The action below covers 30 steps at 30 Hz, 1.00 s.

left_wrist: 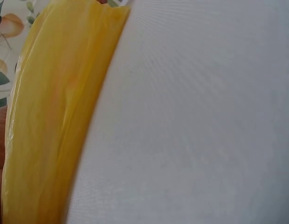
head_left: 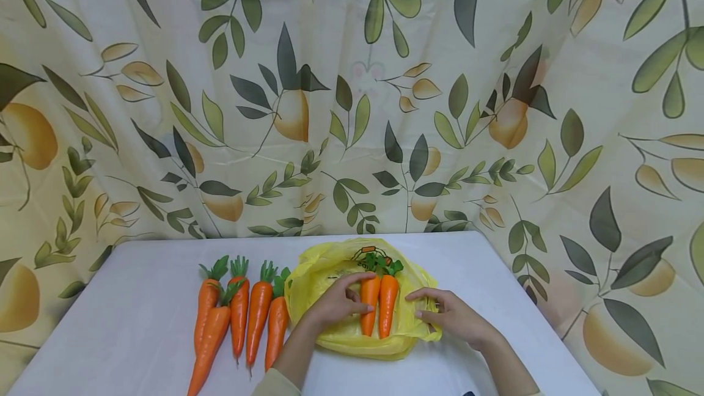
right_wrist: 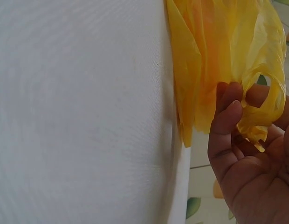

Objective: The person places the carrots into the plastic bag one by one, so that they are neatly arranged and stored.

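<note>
Pinching carrot (head_left: 370, 292) inside yellow bag (head_left: 374, 351) with left grip (head_left: 335, 300); right grip (head_left: 455, 318) pinching bag's edge, probably holding mouth wide.

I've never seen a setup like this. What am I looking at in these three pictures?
There is no robot, just a person's two bare hands. The wide picture comes from a camera on the head; the other two come from a camera on each wrist, seeing the work up close. On the white table lie five loose carrots and, to their right, an open yellow bag with two more carrots in it. The left hand holds the left carrot of that pair; the right hand holds the bag's edge.
</note>
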{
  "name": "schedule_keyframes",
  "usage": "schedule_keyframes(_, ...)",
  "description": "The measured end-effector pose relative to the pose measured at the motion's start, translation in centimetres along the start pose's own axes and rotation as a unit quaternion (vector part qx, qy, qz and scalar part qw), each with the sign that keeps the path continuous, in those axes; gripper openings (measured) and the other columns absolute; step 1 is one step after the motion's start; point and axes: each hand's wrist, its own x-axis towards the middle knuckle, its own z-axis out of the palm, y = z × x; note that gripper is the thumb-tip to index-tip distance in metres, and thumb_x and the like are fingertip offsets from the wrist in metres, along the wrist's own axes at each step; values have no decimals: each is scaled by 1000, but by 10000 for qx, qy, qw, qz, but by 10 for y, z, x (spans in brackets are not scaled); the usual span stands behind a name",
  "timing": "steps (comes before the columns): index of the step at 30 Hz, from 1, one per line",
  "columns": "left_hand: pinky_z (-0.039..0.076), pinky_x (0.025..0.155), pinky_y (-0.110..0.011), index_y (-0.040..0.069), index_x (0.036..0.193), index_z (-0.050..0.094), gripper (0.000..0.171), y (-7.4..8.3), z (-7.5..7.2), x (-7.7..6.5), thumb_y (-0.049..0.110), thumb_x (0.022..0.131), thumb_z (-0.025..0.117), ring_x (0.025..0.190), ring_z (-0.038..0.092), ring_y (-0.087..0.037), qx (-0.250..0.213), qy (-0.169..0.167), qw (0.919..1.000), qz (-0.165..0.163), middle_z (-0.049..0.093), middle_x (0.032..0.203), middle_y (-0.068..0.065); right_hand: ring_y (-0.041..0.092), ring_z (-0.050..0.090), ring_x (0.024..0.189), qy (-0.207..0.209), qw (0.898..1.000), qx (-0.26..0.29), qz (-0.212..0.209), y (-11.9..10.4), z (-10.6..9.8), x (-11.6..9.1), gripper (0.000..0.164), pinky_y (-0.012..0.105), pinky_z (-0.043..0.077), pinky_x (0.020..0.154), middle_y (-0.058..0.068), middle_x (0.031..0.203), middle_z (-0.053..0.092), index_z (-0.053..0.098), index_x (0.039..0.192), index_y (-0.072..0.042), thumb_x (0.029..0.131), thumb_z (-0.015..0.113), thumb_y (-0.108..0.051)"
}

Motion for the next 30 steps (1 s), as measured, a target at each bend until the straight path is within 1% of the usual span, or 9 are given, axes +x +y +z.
schedule_keyframes(7,42,59,-24,17,144,62,65,-1,2,1,-1,85,83,75,50,-17,-38,21,10000,-17,59,107,-13,24,66,79,-17,10000,-4,-89,-2,0,-1,32,33,56,70,14,121,61,68,131,-10,100,70,-17)
schedule_keyframes(10,41,58,-24,16,145,62,65,0,2,1,-1,85,82,74,49,-16,11,7,10000,-9,59,104,-15,24,65,78,-26,9999,8,-115,-2,1,-1,32,33,56,69,13,120,61,67,132,-10,100,69,-16)
schedule_keyframes(13,40,58,-24,14,145,61,65,1,2,0,-1,86,82,75,49,-17,22,2,10000,0,59,107,-14,24,65,78,-25,9999,-19,-110,-1,0,-1,32,32,55,69,13,118,61,67,132,-10,100,69,-17)
schedule_keyframes(18,42,60,-26,13,145,61,65,2,3,0,-2,85,82,76,50,-18,75,45,10000,34,57,125,-9,24,65,80,10,9999,-102,-49,0,-1,-1,31,32,55,71,13,120,61,69,130,-13,100,71,-19)
schedule_keyframes(20,42,59,-27,14,144,62,64,2,3,0,-2,85,82,75,51,-17,115,63,9999,27,57,128,-8,25,65,82,18,9999,-115,-36,0,-1,0,31,32,55,72,14,123,60,70,129,-14,99,71,-20)
schedule_keyframes(24,43,59,-27,16,144,62,64,1,2,1,-1,85,83,74,51,-16,173,65,9998,-28,57,127,-7,26,65,83,20,9999,-117,-31,0,0,2,31,34,55,74,14,128,59,70,129,-14,99,71,-21)
schedule_keyframes(30,43,59,-27,16,144,61,64,1,1,3,-1,86,82,75,52,-17,162,-9,9999,-43,59,120,-9,25,63,78,26,9999,-123,-10,-1,0,0,31,33,54,70,12,116,62,68,131,-12,100,70,-19)
